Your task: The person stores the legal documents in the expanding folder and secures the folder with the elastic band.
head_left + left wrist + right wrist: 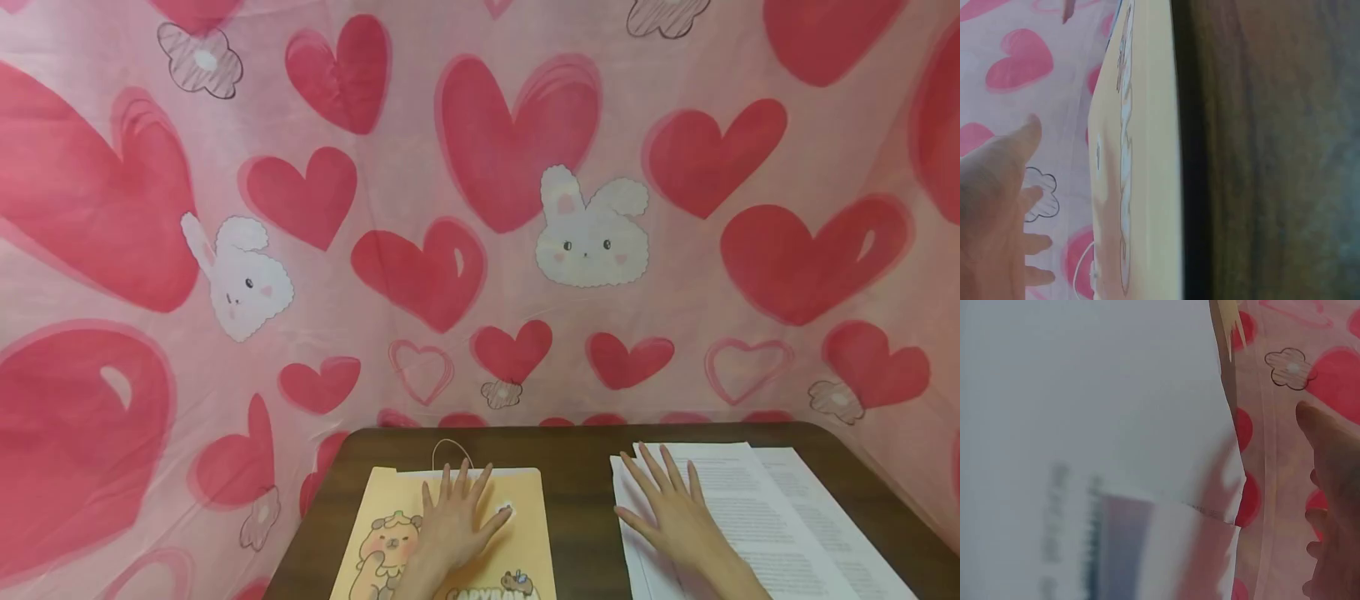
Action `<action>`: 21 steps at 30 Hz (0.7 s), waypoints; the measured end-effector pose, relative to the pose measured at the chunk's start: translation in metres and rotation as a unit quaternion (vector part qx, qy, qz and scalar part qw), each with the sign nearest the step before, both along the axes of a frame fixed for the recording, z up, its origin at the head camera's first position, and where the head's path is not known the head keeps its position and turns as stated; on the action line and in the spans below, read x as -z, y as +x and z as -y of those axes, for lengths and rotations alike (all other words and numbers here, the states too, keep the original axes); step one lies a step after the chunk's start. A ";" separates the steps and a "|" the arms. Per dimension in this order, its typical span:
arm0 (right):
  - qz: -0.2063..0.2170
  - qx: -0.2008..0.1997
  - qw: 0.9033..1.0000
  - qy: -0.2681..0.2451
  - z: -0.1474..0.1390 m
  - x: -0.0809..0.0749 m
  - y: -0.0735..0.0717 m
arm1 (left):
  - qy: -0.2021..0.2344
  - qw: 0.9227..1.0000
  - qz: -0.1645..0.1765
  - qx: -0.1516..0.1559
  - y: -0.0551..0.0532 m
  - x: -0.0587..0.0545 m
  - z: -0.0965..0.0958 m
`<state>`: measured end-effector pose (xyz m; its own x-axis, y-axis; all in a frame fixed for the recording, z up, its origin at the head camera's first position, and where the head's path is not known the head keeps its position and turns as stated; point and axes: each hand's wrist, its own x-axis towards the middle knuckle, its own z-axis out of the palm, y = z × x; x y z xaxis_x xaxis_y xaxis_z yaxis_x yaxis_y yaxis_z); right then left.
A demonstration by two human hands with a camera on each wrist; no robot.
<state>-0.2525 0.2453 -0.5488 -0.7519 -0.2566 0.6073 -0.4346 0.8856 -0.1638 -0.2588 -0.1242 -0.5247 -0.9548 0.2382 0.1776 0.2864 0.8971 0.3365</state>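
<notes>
A yellow folder-like item [525,490] with cartoon capybaras lies at the left of the dark wooden table [581,508]. Over its upper part my left hand [453,523] is spread, fingers straight; the left wrist view shows this hand [991,200] raised off the cover. To the right lies a loose stack of printed paper sheets [765,508], overlapping unevenly. My right hand [678,521] spreads its fingers above the stack's left side. In the right wrist view a shadow falls on the paper [1116,394], and that hand [1338,506] appears apart from it. Neither hand holds anything.
A thin cord loop [447,440] sticks out past the folder-like item's far edge. Behind the table hangs a pink cloth [675,292] with red hearts and white rabbits. A strip of bare tabletop separates the folder-like item from the papers.
</notes>
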 end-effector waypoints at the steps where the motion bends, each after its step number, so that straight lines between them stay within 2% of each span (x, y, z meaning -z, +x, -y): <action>1: 0.005 -0.002 1.000 0.000 0.000 -0.002 -0.001 | 0.000 1.000 0.004 -0.001 0.002 -0.001 0.000; 5: 0.038 -0.008 0.999 -0.001 0.003 -0.009 -0.006 | -0.006 1.000 0.016 -0.005 0.007 -0.001 0.004; 9: 0.074 -0.034 0.997 -0.014 0.012 -0.014 -0.007 | -0.023 0.999 0.025 -0.014 0.012 0.003 0.013; 14: 0.107 -0.066 0.992 -0.033 0.027 -0.018 -0.012 | -0.042 0.998 0.033 -0.026 0.013 0.003 0.021; 18: 0.172 -0.074 0.982 -0.023 0.043 -0.022 -0.012 | -0.043 0.998 0.023 -0.039 0.017 0.007 0.029; 21: 0.221 -0.096 0.970 -0.014 0.057 -0.022 -0.012 | -0.044 0.997 0.019 -0.066 0.020 0.013 0.037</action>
